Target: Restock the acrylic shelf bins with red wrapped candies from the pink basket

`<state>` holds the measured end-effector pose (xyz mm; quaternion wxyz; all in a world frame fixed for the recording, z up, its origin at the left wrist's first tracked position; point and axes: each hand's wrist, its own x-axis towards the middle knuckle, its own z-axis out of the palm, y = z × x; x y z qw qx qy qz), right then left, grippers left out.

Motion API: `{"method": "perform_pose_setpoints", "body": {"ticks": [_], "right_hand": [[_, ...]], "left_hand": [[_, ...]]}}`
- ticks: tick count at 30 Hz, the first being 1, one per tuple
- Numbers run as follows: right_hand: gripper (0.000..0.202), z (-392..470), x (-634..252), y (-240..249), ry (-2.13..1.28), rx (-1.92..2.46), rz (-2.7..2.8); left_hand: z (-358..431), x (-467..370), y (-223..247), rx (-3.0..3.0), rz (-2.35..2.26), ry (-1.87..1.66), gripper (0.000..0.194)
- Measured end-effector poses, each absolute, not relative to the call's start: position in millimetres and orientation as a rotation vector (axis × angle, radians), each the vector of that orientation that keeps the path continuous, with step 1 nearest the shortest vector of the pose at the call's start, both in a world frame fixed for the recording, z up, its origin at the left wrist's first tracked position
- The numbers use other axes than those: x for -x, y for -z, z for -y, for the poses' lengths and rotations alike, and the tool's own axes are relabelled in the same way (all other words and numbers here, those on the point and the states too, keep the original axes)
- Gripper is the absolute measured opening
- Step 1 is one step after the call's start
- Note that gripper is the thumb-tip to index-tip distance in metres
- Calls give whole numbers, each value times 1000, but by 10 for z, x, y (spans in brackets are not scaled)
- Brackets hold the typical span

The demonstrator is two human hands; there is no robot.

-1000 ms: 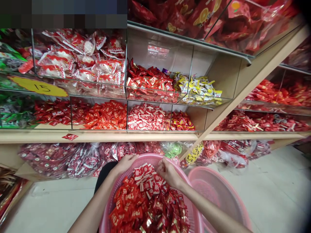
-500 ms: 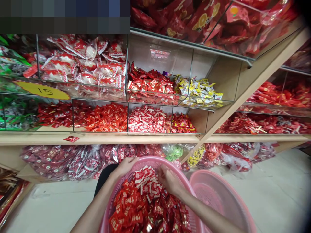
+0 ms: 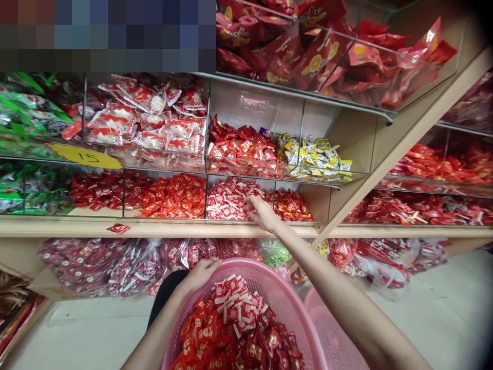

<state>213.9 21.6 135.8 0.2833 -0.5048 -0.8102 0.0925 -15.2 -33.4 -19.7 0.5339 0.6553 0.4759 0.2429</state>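
Note:
My left hand (image 3: 201,275) is closed over the far left part of the rim of a pink plastic basket (image 3: 284,277). Inside the basket lie red-and-white wrapped candies (image 3: 239,303), orange-red ones (image 3: 202,334) and dark red ones (image 3: 267,345). My right hand (image 3: 262,213) reaches over the basket to a lower shelf bin of red-and-white wrapped candies (image 3: 227,200). Its fingers are slightly bent and apart at the bin's right front, close to the candies. Nothing shows in them, though the fingertips are hard to make out.
Clear panels divide the shelves of wrapped candies, with a yellow price tag (image 3: 87,156) on the left. A single red candy (image 3: 118,228) lies on the wooden ledge (image 3: 69,226). Bagged candies (image 3: 82,264) sit below. A second pink basket (image 3: 333,329) stands at right, partly behind my arm.
My right hand has moved from inside the basket forward and up to the shelf bin. My left hand stays on the rim. The view has tilted up slightly.

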Motion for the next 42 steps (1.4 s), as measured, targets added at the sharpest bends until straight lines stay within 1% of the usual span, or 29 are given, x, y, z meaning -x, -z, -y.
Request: {"method": "perform_pose_setpoints", "body": {"ticks": [2,5,9,12,15,19,22,26,29,34,37,40,42], "right_hand": [[48,-397,-2198,-1329,-327,1347,2323],[53,-552,-2220,-1279,-428,1367,2429],[56,-628,-2162,-1272,-422,1398,2438],[52,-619,-2107,-1311,-369,1424,2455],[42,-577,-2066,-1354,-320,1472,2460],[30,-534,-2037,-1367,-341,1514,2412],[26,-537,-2027,-1341,-340,1503,2426],[32,-555,-2033,-1336,-370,1469,2433],[36,-488,-2075,-1422,-332,1440,2372],[40,22,-2177,-1564,-266,1269,2190],[36,499,-2190,-1380,-342,1307,2097],[27,915,-2165,-952,-391,1493,2103],[20,1102,-2138,-615,-325,1635,2109]], "left_hand": [[347,152,182,-1549,-1125,-573,54],[355,147,186,-1541,-1148,-578,55],[345,141,210,-1529,-1181,-577,56],[339,141,203,-1528,-1185,-565,56],[346,140,182,-1529,-1190,-573,56],[360,137,169,-1508,-1163,-584,56],[358,141,177,-1512,-1152,-576,55],[340,151,186,-1531,-1142,-574,53],[333,154,176,-1522,-1176,-556,54],[334,149,159,-1487,-1161,-547,57],[325,143,179,-1490,-1139,-546,57],[314,137,211,-1519,-1154,-552,57],[312,136,225,-1542,-1162,-560,57]]}}
